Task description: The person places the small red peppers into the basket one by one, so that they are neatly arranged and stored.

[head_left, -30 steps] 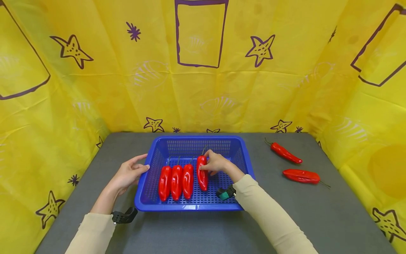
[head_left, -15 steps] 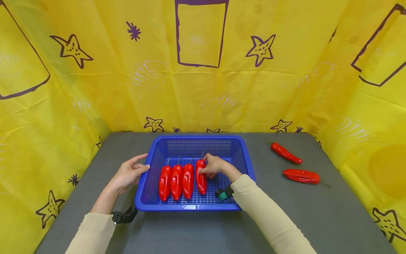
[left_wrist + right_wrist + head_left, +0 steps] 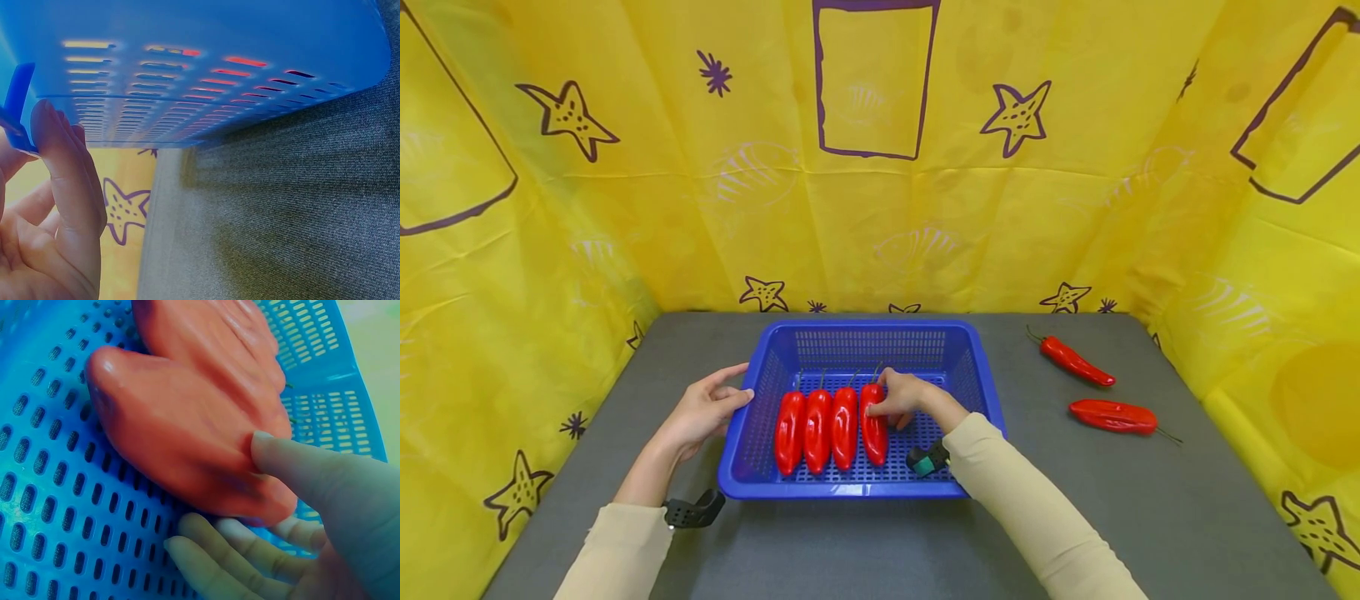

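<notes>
A blue plastic basket stands on the grey table. At its left rim my left hand pinches the edge; the left wrist view shows the fingers against the outside wall. Inside, my right hand holds a red chili pepper near its stem end. From the right wrist, the thumb presses on top of this pepper and the other fingers lie along its side and under it. Three more red peppers lie in a row to its left, stems pointing away from me.
Two red peppers lie on the table right of the basket: one farther back, one nearer. Yellow cloth with starfish drawings encloses the back and both sides. Each wrist wears a black band.
My right hand has brought the held pepper down and slightly left, closer to the row of peppers. My left hand and the basket have stayed in place.
</notes>
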`<state>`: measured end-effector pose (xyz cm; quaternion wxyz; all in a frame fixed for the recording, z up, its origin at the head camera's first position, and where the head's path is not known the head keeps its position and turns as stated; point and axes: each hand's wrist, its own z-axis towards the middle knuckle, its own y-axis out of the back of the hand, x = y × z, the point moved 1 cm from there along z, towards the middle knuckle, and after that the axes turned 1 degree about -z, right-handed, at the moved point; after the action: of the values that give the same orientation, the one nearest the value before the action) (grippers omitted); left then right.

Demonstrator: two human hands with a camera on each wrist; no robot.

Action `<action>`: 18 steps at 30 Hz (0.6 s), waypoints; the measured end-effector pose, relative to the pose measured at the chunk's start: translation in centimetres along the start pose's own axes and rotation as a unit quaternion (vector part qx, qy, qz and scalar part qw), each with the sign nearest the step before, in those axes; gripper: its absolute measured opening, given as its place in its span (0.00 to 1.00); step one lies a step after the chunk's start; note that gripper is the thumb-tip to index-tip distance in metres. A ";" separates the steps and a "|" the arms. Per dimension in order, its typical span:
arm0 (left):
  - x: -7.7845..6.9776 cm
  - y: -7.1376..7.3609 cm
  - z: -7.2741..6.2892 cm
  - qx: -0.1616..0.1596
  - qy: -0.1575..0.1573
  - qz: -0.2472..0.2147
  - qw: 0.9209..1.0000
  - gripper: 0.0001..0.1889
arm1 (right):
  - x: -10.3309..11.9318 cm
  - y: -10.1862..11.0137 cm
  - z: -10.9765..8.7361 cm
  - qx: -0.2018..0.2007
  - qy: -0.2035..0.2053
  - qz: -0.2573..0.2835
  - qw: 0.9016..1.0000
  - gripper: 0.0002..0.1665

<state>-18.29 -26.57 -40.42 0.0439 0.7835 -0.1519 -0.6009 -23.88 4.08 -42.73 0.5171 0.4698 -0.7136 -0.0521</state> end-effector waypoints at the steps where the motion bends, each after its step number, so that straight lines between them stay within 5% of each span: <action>1: 0.0 0.0 0.0 0.000 0.000 0.000 1.000 0.35 | 0.0 0.0 0.0 0.005 -0.001 -0.003 1.000 0.27; 18: 0.0 0.0 0.0 -0.001 -0.001 -0.001 1.000 0.36 | 0.0 -0.2 -0.2 0.020 -0.018 -0.013 1.000 0.27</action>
<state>-18.23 -26.56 -40.45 0.0438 0.7832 -0.1511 -0.6015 -23.58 4.01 -42.75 0.4937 0.4882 -0.7177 -0.0527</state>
